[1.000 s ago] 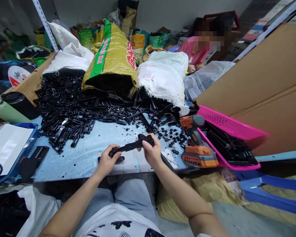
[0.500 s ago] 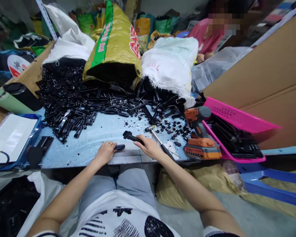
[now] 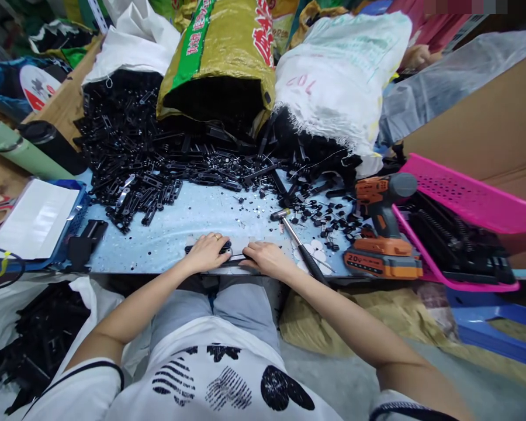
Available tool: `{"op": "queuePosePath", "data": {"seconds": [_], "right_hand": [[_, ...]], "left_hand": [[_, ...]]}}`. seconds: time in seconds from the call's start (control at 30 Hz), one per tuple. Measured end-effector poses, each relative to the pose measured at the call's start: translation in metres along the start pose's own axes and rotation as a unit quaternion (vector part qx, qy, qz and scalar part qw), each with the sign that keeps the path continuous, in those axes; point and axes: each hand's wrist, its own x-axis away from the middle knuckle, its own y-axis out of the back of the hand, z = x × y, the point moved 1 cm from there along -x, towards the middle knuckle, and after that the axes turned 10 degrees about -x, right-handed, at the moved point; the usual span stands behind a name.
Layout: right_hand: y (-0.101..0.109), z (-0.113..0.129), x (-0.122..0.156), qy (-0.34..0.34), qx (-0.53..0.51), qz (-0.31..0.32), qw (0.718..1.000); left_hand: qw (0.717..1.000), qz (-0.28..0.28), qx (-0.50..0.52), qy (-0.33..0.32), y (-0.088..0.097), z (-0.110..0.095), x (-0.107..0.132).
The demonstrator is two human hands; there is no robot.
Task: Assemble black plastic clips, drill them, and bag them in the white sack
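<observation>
At the front edge of the table, my left hand [image 3: 207, 254] is closed over a black plastic part [image 3: 227, 248], whose dark end shows beside the thumb. Just to its right, my right hand [image 3: 265, 257] presses down with bent fingers on a thin black piece [image 3: 240, 255] that lies between the two hands. My fingers hide most of both, so I cannot tell whether they are joined. A hammer [image 3: 298, 238] with a black grip lies right of my right hand, near several small white discs [image 3: 318, 244].
A cordless drill [image 3: 381, 225] stands at the right beside a pink basket [image 3: 469, 187] of black parts. Heaped black parts [image 3: 131, 152] spill from sacks at the back. A blue tray [image 3: 76, 204] with white paper and a dark flat part [image 3: 86, 242] sit left.
Both hands have come down onto the table edge and closer together. The black part that my right hand held raised is now low against the surface. The view has tilted downward.
</observation>
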Motion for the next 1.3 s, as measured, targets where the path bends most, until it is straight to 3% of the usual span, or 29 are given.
{"op": "queuePosePath", "data": {"seconds": [0.3,0.97,1.13,1.23,1.3], "right_hand": [[0.017,0.021,0.007,0.005,0.058,-0.070,0.996],[0.049,0.026,-0.008,0.041,0.093,-0.027,0.994],[0.047,0.028,-0.008,0.067,0.099,-0.018,0.993],[0.043,0.023,-0.008,0.014,0.098,-0.042,0.994],[0.039,0.017,-0.008,0.020,0.098,-0.052,0.994]], "left_hand": [[0.998,-0.045,0.034,0.009,-0.002,0.004,0.007],[0.985,-0.160,0.061,-0.015,-0.015,0.011,0.015],[0.987,-0.145,0.061,-0.027,-0.013,0.008,0.013],[0.988,-0.144,0.050,0.023,-0.014,0.008,0.009],[0.990,-0.135,0.044,0.018,-0.015,0.008,0.008]]}}
